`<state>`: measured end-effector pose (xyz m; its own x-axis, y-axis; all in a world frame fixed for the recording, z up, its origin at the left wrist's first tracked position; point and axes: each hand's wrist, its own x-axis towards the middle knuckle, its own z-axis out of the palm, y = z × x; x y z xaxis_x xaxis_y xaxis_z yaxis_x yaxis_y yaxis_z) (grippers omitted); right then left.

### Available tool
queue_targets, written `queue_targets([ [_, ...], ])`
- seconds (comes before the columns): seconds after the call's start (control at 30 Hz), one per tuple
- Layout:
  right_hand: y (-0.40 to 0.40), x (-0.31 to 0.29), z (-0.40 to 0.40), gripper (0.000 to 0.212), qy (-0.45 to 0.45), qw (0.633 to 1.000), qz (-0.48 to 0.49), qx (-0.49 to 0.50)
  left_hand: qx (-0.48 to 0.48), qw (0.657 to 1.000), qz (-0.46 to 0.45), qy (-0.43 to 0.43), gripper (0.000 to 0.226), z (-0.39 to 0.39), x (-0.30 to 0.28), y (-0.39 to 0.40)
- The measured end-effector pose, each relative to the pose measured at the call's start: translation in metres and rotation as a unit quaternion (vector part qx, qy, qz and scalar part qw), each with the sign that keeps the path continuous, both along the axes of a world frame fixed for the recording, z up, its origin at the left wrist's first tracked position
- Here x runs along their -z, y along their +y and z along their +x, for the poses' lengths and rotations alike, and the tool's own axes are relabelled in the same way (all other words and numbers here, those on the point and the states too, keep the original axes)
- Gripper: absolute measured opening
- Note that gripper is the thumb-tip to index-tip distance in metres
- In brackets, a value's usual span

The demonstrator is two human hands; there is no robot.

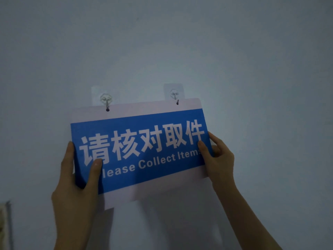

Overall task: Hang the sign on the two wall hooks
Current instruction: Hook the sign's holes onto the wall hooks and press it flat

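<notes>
From where I watch, my left hand [77, 175] grips the lower left corner of the sign [138, 148], thumb pressed flat on the blue face and fingers wrapped behind the left edge, with bare wall [180, 42] open to its outside. Up and between the hands, the sign's white top edge meets the left hook [106, 101] and the right hook [175, 96], each hook's tip at a small hole just below that edge. My right hand [218, 157] pinches the sign's right edge, thumb in front, fingers behind, with plain wall free beyond it.
</notes>
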<state>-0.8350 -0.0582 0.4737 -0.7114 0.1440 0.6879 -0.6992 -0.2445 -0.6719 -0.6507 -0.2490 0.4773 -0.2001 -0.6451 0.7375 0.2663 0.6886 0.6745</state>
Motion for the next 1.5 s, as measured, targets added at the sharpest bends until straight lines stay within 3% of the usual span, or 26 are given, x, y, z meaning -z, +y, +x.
queue_targets([
  [0.33, -0.015, 0.009, -0.003, 0.042, 0.033, 0.984, 0.066, 0.165, -0.202, 0.97, -0.101, -0.092, 0.069, -0.003, 0.003, -0.01],
  [0.67, -0.013, 0.02, -0.007, 0.034, 0.043, 0.973, 0.087, 0.208, -0.375, 0.906, -0.167, -0.103, 0.058, -0.022, 0.01, -0.019],
  [0.77, -0.013, 0.022, -0.002, 0.034, 0.061, 0.955, 0.127, 0.262, -0.37, 0.91, -0.164, -0.087, 0.049, -0.023, 0.011, -0.015],
  [0.83, -0.017, 0.027, 0.003, 0.038, 0.145, 0.918, 0.17, 0.328, -0.314, 0.935, -0.145, -0.081, 0.042, -0.026, 0.007, -0.007],
  [0.9, -0.027, 0.034, 0.011, 0.043, 0.268, 0.869, 0.219, 0.353, -0.236, 0.952, -0.19, -0.049, 0.038, -0.033, 0.006, 0.007],
  [0.97, -0.041, 0.04, 0.022, 0.045, 0.364, 0.825, 0.283, 0.325, -0.217, 0.911, -0.345, -0.057, 0.052, -0.045, 0.015, 0.021],
  [1.0, -0.048, 0.043, 0.027, 0.047, 0.391, 0.809, 0.317, 0.305, -0.228, 0.867, -0.439, -0.065, 0.064, -0.054, 0.024, 0.023],
  [1.03, -0.053, 0.046, 0.028, 0.05, 0.405, 0.797, 0.345, 0.287, -0.241, 0.831, -0.495, -0.085, 0.07, -0.064, 0.034, 0.02],
  [1.07, -0.057, 0.049, 0.027, 0.051, 0.41, 0.789, 0.366, 0.276, -0.236, 0.82, -0.512, -0.104, 0.068, -0.072, 0.04, 0.016],
  [1.17, -0.061, 0.057, 0.017, 0.05, 0.411, 0.776, 0.393, 0.272, -0.239, 0.818, -0.51, -0.12, 0.046, -0.081, 0.051, 0.004],
  [1.5, -0.056, 0.065, -0.006, 0.052, 0.412, 0.776, 0.376, 0.296, -0.275, 0.824, -0.475, -0.143, 0.059, -0.078, 0.068, -0.011],
])
